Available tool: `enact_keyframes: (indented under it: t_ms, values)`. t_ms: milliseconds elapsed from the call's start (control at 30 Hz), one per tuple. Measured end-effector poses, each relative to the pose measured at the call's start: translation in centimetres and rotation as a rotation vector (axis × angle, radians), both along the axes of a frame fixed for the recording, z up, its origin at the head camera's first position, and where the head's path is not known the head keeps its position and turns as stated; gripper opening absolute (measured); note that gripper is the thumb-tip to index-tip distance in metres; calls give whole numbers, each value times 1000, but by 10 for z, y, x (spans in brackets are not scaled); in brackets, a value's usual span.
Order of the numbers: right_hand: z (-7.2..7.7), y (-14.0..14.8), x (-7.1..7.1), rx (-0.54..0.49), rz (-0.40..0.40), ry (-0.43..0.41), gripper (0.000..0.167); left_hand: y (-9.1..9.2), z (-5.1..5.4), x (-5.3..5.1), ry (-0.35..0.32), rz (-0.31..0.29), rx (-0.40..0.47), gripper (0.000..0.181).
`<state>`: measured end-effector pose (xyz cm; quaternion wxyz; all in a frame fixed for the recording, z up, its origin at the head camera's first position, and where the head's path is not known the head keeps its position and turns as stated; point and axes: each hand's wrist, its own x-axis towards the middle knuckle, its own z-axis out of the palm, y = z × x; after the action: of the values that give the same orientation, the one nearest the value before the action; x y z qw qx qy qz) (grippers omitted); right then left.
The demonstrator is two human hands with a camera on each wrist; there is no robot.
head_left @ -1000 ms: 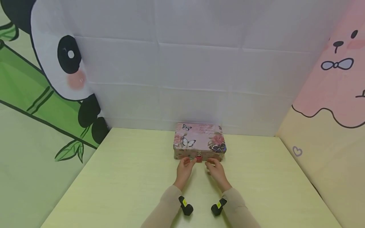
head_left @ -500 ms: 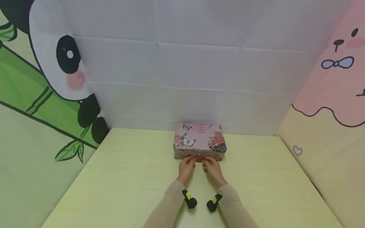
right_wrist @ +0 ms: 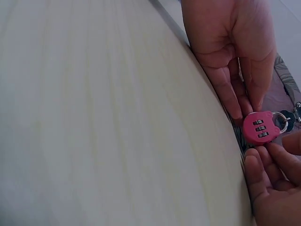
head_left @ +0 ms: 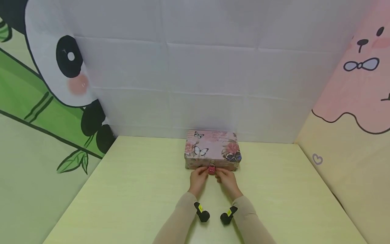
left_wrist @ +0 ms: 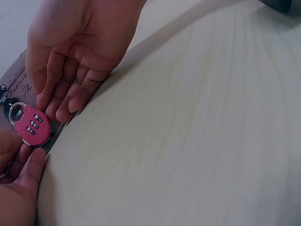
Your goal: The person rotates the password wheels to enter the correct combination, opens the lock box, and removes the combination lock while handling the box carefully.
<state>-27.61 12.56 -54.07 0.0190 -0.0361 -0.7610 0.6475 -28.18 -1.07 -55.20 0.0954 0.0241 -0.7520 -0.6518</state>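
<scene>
Padlock (right_wrist: 251, 131): smooth plastic-looking body, 3 metal dials (right_wrist: 260, 128), shiny metal shackle (right_wrist: 286, 123). Table (head_left: 134, 189): matt, wood-grained. Sleeves (head_left: 175, 220): matt cloth.

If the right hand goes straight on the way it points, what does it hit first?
The right hand would meet the pink padlock first, practically in contact; the flowered box seems next, though depth is unclear.

1. left sleeve (head_left: 176, 217), right sleeve (head_left: 253, 219): long, plain beige.
2. left wrist camera (head_left: 203, 216), right wrist camera (head_left: 226, 219): black, rounded at the end, a yellow label (head_left: 200, 208) on each.
3. left hand (head_left: 198, 181), right hand (head_left: 228, 183): bare.
</scene>
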Motion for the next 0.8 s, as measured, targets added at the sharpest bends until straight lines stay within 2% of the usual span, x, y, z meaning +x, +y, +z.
enact_keyframes:
  t_ms: [167, 367, 567, 667, 800]
  values:
    - [0, 0, 0, -15, 2, 0, 29, -3, -1, 0, 5, -39, 3, 17]
    - [-6, 1, -3, -105, 28, 2, 27, -6, -5, 1, -21, -115, 160, 20]
    - [-7, 2, -4, -195, 46, 16, 26, -10, -7, 0, -43, -154, 181, 22]
    - [-7, 3, -4, -219, 53, 15, 26, -12, -2, 2, -49, -171, 184, 21]
    - [-7, 3, -3, -241, 68, 1, 27, -14, 14, 12, -51, -207, 210, 22]
